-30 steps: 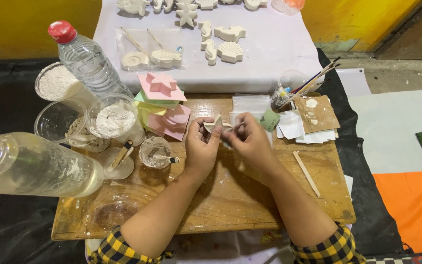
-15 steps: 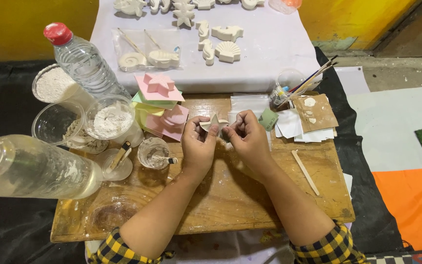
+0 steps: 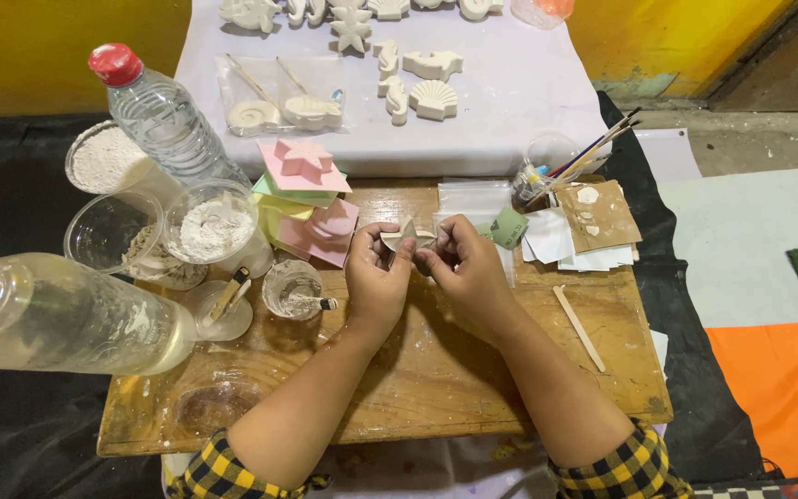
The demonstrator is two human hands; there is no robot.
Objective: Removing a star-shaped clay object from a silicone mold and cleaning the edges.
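Note:
Both my hands meet over the middle of a low wooden table (image 3: 436,370). My left hand (image 3: 376,273) and my right hand (image 3: 464,263) pinch a small pale plaster piece (image 3: 405,236) between their fingertips, holding it just above the wood. Part of the piece is hidden by my fingers, so its shape is unclear. A stack of pink and green moulds (image 3: 311,199) lies close to the left of my left hand. A small clear cup with a stirrer (image 3: 295,291) stands beside my left wrist.
Two clear water bottles (image 3: 163,111) (image 3: 66,314), cups of white powder (image 3: 210,226) and a powder tub (image 3: 103,157) crowd the left. White plaster sea shapes (image 3: 431,92) lie on a white cloth behind. Brushes in a cup (image 3: 565,166), paper scraps and a wooden stick (image 3: 579,325) sit right.
My hands stay together on the plaster piece. The fingers have shifted slightly, turning it a little; everything on the table is where it was.

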